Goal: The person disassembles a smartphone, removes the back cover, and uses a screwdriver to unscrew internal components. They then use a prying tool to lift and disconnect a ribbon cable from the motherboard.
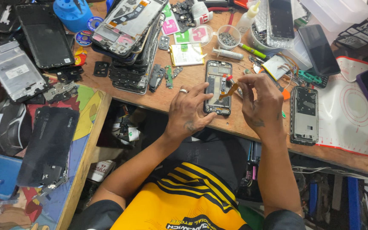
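An opened phone [217, 81] with its back removed lies on the wooden workbench [192, 79] in front of me. My left hand [188, 111], a ring on one finger, grips the phone's left edge and holds it flat. My right hand [260, 102] pinches a thin orange flex strip [231, 90] that rises from the phone's middle. A small red-tipped part [228, 78] sits just above the strip.
A second opened phone [304, 115] lies to the right beside a white mat [350, 115]. A stack of phone frames [130, 55] stands to the left. Screens, small boards, a screw cup [228, 38], a syringe [228, 54] and bottles crowd the back. A dark back cover [50, 145] lies lower left.
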